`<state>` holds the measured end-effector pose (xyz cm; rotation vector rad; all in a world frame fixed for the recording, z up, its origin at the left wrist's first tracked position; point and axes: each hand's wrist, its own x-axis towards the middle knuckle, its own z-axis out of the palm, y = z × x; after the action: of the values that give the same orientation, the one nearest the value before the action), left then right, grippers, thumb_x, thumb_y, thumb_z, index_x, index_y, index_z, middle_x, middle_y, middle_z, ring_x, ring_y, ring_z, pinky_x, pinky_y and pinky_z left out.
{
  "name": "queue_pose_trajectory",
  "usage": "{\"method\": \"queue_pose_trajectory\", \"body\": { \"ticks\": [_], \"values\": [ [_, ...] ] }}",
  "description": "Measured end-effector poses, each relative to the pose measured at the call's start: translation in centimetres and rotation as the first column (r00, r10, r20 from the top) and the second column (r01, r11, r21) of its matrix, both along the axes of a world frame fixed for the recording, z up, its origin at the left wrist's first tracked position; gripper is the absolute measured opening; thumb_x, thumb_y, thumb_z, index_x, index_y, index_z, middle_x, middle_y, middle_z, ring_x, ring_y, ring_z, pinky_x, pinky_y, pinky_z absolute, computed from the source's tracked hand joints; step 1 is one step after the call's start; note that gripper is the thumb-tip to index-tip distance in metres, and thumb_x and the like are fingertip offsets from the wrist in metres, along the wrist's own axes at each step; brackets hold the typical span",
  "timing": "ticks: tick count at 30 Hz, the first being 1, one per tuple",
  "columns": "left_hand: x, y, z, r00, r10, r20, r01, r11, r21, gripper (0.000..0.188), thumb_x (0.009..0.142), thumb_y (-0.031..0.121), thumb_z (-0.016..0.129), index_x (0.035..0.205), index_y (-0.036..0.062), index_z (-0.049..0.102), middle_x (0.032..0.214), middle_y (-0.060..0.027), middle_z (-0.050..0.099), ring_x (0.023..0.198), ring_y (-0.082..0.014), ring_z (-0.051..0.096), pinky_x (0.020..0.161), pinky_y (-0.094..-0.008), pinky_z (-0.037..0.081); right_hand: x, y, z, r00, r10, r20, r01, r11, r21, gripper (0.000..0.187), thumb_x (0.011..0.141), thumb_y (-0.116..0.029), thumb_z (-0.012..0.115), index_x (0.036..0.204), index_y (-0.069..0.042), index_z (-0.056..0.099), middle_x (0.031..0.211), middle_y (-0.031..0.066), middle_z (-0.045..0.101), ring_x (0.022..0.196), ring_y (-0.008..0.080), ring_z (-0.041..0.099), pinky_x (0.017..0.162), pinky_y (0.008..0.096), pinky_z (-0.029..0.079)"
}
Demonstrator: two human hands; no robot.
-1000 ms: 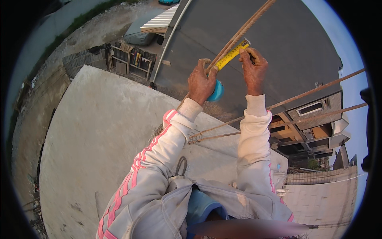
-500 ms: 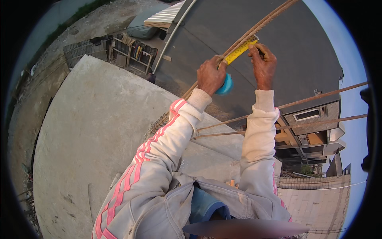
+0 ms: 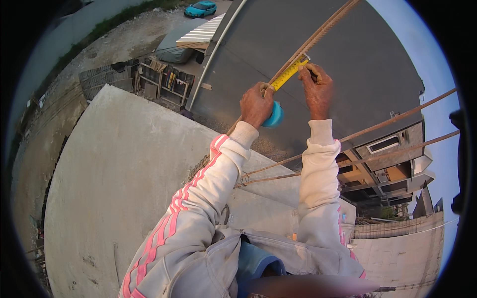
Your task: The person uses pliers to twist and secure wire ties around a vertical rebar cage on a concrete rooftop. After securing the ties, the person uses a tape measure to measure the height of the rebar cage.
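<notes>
My left hand is closed around a tape measure with a turquoise case and a short length of yellow blade drawn out. The blade runs up along a pair of rusty reinforcing bars, close beside them. My left fingers also lie against these bars. At the blade's hooked far end, my right hand has its fingers curled and its thumb tip on the blade's edge. Part of the right fingers' grip is hidden behind the hand.
A bare concrete slab spreads below and to the left. Two more rusty bars stick out to the right past my right forearm. Beyond the slab edge, far below, lie a dark grey roof, a wooden rack and a turquoise car.
Both hands, the tape measure and the bars sit slightly lower and further left in view. A car has come into sight at the top. The hold on the tape looks the same.
</notes>
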<state>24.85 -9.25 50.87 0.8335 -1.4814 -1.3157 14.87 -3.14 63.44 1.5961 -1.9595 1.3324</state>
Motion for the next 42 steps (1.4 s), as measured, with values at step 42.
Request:
{"method": "queue_pose_trajectory", "body": {
  "ticks": [42],
  "values": [
    [-0.4,1.4,-1.6,1.000,0.022,-0.014,-0.021,1.000,0.023,0.039,0.093,0.042,0.061,0.110,0.0099,0.076,0.098,-0.0182,0.076,0.096,-0.0403,0.072,0.088,-0.0489,0.054,-2.4,4.1,4.6,0.959,-0.170,-0.228,0.205,0.969,0.140,0.016,0.094,-0.017,0.072,0.096,-0.001,0.072,0.076,0.0079,0.069,0.066,0.0148,0.061,0.064,0.0329,0.050]
  ]
}}
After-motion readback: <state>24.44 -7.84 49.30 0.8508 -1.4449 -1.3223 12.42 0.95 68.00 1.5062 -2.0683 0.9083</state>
